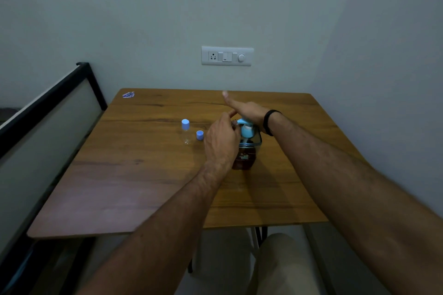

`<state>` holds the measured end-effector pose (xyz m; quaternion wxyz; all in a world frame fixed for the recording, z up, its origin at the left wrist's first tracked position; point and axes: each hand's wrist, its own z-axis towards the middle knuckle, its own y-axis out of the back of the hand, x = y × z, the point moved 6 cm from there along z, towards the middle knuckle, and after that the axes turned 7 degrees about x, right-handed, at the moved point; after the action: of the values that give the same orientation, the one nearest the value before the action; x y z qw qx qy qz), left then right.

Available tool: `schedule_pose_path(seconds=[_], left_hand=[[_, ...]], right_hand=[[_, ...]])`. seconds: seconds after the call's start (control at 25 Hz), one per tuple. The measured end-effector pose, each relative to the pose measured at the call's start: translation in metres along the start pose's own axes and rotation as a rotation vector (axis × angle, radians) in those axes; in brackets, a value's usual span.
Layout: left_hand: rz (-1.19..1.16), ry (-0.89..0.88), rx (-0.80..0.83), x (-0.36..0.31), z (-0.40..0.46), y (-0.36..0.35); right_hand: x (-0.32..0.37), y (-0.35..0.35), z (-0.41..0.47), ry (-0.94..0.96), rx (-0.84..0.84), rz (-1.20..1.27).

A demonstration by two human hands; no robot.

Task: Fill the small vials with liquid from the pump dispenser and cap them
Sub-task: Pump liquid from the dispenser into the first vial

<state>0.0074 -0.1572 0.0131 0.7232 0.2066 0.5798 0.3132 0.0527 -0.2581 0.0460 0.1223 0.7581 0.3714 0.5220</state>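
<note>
A pump dispenser point(247, 151) with a dark red body and a light blue pump head stands mid-table. My right hand point(244, 109) lies flat on top of the pump head, fingers straight and pointing left. My left hand point(221, 140) holds a small clear vial at the pump's nozzle; the vial is mostly hidden by my fingers. To the left stands a capped clear vial point(185, 132) with a blue cap. A loose blue cap point(200, 135) sits on the table between that vial and my left hand.
The wooden table point(143, 175) stands against a pale wall with a switch plate point(227, 56). A small blue-and-white sticker point(128, 95) lies at the far left corner. A black-framed panel point(48, 112) runs along the table's left side. My knees show below the front edge.
</note>
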Motion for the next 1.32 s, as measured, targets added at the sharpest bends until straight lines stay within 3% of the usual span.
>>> schedule_pose_path(seconds=[0.2,0.4,0.64,0.8,1.0,1.2,1.32], left_hand=[[0.010,-0.013,0.002,0.000,0.000,0.000],[0.001,0.001,0.018,-0.001,0.000,0.000],[0.011,-0.001,0.017,0.000,0.001,-0.001],[0.008,0.001,0.005,0.000,-0.001,0.000],[0.022,0.005,0.003,0.000,0.001,-0.001],[0.035,-0.005,-0.006,0.000,0.000,-0.002],[0.059,0.008,-0.002,0.002,0.002,-0.003]], right_hand=[[0.001,0.002,0.004,0.063,-0.171,-0.030],[-0.003,0.001,-0.002,-0.010,-0.008,0.062],[0.000,0.002,0.004,0.025,-0.136,-0.053],[-0.003,0.001,-0.005,-0.036,0.009,0.094],[-0.001,0.000,0.002,0.033,-0.147,0.018],[-0.003,0.000,-0.001,-0.004,-0.035,0.081],[-0.004,-0.001,0.003,0.031,-0.136,0.069]])
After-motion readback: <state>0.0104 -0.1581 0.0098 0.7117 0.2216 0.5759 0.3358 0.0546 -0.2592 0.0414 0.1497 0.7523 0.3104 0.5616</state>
